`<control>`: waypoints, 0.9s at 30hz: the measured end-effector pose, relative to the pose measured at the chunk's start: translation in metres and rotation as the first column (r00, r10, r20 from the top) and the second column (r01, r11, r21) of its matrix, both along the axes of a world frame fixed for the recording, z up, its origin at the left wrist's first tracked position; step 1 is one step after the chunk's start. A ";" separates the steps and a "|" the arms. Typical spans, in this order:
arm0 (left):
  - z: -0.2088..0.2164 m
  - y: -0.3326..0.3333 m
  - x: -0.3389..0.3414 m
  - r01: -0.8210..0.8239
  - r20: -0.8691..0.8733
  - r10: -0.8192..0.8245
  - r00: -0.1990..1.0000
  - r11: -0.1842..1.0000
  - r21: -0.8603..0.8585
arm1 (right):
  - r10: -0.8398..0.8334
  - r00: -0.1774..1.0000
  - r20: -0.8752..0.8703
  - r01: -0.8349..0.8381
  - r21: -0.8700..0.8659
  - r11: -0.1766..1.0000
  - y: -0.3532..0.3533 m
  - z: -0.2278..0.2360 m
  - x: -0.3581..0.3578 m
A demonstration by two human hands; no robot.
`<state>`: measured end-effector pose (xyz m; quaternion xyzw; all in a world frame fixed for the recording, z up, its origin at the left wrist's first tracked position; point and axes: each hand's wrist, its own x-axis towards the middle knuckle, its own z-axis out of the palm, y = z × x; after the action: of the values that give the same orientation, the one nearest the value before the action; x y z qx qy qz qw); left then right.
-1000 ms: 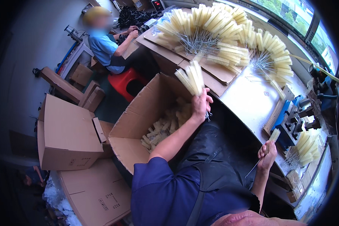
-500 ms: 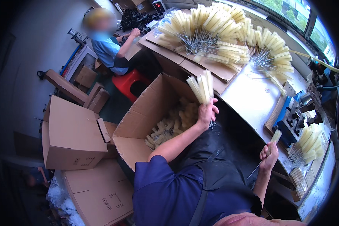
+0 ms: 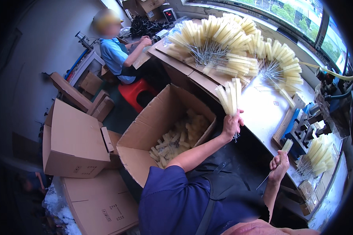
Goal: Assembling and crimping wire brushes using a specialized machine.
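Note:
My left hand [image 3: 232, 124] is closed around a bunch of wire-handled bottle brushes [image 3: 229, 96], their cream bristle heads fanned upward and the wire ends poking out below the fist. It is raised between the open carton and the table edge. In my right hand [image 3: 279, 166] is a single bottle brush [image 3: 287, 145], its head pointing up past the fingers and its wire shaft slanting down to the left. That hand is just in front of a blue and metal bench machine [image 3: 300, 127]. A pile of similar brushes [image 3: 317, 156] lies to its right.
Large fans of brushes [image 3: 223, 39] cover cardboard on the white table [image 3: 259, 113]. An open carton [image 3: 139, 129] holding loose brushes stands at my left, beside another carton [image 3: 74, 137]. Beyond, a co-worker in blue [image 3: 114, 56] sits on a red stool [image 3: 131, 94].
My left hand has moved right with its bunch, away from the carton and closer to the table. My right hand keeps its brush, nearly in place. The whole view has shifted slightly.

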<state>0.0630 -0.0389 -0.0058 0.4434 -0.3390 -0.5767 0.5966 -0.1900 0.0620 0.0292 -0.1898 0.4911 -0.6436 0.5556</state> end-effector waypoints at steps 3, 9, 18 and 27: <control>0.005 -0.015 -0.037 0.090 0.014 -0.091 0.996 0.994 0.064 | -0.016 1.000 0.005 0.016 0.041 0.999 0.003 0.012 -0.010; 0.014 -0.055 -0.033 0.075 0.099 -0.080 0.992 0.996 0.047 | 0.094 0.995 0.024 -0.093 -0.036 0.995 -0.052 0.042 -0.017; -0.018 -0.051 -0.062 0.173 0.138 -0.186 0.973 0.980 0.102 | 0.033 0.995 0.092 -0.029 -0.040 0.999 -0.070 0.043 -0.066; -0.025 -0.050 -0.059 0.175 0.207 -0.181 0.961 0.984 0.045 | 0.017 0.969 0.245 -0.024 0.025 0.999 -0.096 0.043 -0.079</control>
<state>0.0043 -0.0886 -0.0312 0.4775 -0.4311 -0.5821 0.4973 -0.2687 -0.0338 0.0726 -0.1064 0.4256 -0.6496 0.6210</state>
